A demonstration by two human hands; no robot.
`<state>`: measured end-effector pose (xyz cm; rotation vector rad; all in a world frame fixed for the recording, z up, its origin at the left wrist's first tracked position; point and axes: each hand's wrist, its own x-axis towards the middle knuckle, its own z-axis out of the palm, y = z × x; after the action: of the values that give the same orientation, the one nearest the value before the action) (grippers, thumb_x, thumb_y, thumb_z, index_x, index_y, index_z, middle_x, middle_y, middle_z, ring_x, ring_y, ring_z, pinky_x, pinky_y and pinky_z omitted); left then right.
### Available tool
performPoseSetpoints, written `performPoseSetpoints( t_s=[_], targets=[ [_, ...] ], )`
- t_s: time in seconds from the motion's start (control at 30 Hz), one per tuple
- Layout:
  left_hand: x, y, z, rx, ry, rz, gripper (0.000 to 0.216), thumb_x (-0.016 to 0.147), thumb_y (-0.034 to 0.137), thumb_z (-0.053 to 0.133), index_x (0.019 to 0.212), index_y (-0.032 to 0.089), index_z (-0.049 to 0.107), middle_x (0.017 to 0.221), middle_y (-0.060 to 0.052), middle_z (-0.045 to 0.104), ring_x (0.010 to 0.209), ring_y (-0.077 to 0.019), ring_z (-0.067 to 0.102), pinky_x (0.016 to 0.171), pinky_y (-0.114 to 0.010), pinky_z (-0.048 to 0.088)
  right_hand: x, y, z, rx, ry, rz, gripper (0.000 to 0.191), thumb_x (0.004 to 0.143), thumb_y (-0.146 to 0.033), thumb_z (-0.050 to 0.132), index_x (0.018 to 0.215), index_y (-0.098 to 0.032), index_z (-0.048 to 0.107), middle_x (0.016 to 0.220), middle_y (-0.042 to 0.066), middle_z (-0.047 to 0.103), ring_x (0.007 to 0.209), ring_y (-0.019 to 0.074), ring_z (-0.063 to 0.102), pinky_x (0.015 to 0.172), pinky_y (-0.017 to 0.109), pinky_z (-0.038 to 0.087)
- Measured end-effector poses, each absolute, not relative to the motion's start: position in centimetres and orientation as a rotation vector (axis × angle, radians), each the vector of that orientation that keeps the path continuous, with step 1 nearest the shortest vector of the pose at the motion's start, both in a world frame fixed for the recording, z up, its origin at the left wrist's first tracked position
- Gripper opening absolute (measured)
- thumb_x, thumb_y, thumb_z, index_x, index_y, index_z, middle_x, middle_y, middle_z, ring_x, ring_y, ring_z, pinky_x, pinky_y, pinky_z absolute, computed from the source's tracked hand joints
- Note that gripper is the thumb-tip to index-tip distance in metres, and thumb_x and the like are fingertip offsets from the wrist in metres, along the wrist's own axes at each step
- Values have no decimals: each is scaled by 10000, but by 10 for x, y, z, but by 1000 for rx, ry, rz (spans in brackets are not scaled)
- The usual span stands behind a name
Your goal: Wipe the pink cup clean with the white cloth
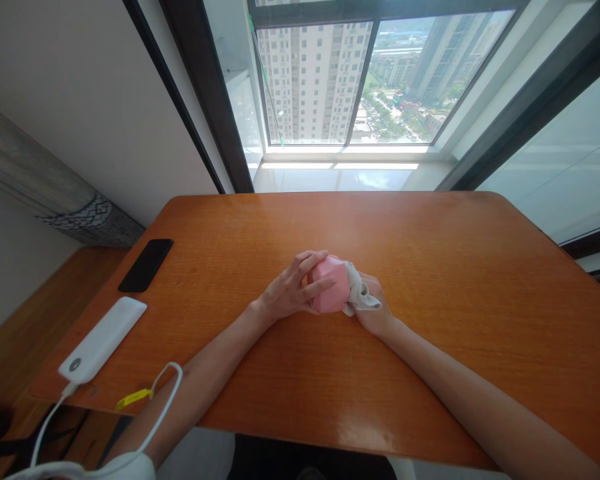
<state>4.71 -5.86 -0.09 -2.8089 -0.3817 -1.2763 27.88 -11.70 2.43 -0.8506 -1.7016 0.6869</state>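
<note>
My left hand (pixel 300 287) grips a pink angular object (pixel 334 288) from its left side, fingers spread over its top and front. Whether it is a box or a cup I cannot make out. A white-grey cloth (pixel 361 293) is bunched against the object's right side. Behind that cloth is my right hand (pixel 377 310), closed round it and pressing it to the pink object; most of its fingers are hidden. Both hands are above the middle of the wooden table.
On the table's left lie a black phone (pixel 146 265) and a white power bank (pixel 103 340) with a white cable (pixel 47 420) plugged in. A yellow tag (pixel 134 399) hangs near my left forearm. The wooden table (pixel 455 280) reaches toward a window (pixel 350 87).
</note>
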Motion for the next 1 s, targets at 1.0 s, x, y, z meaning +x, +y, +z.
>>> performPoseSetpoints(
  t_s=[1.0],
  targets=[
    [46, -67, 17, -3697, -881, -1756, 1125, 796, 685, 819, 1710, 224, 351, 1315, -135, 739, 1094, -320, 729, 997, -452, 575, 280, -119, 14, -573, -2089, -52, 321, 1020, -214, 573, 703, -232, 625, 698, 17, 606, 544, 139, 434, 538, 289, 357]
  ],
)
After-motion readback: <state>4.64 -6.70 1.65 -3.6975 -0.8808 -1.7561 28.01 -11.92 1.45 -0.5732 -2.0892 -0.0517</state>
